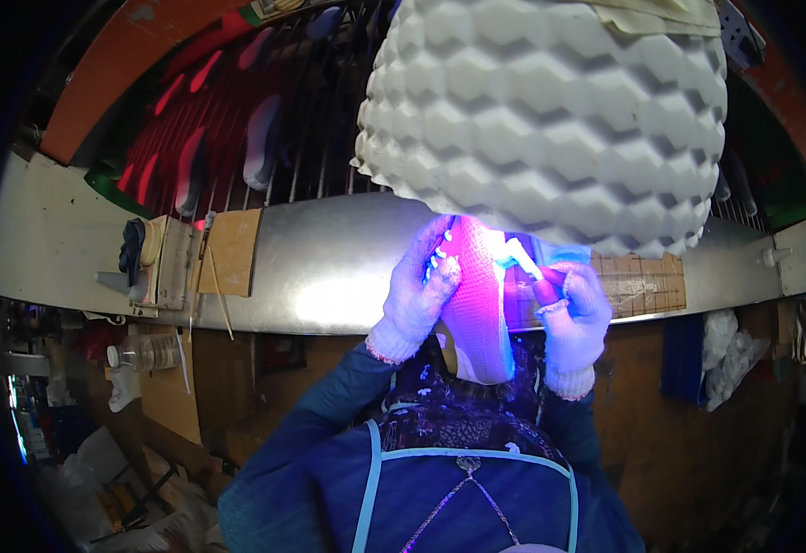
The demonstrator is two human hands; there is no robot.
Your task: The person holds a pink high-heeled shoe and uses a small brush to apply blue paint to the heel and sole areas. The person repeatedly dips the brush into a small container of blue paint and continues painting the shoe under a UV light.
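My left hand (415, 302), in a white knit glove with bare fingertips, is closed around the left side of a shoe upper (475, 313). The upper has a knitted texture and looks pink and violet under bright purple light. My right hand (574, 324), gloved the same way, pinches a short, bent white piece (522, 259) between thumb and fingers. Its far end meets or nearly meets the shoe's right edge; glare hides whether it touches, and I cannot tell its exact kind. The shoe's far end is hidden under a white zigzag-textured cover (541, 120).
Behind the metal ledge (329, 258) lies a rack with shoe soles (262, 138) under red light. Cardboard (229, 251), thin sticks (219, 293) and a grey cone (112, 279) are at left. Brown grid-marked sheet (643, 282) lies right; plastic bags (731, 359) hang lower right.
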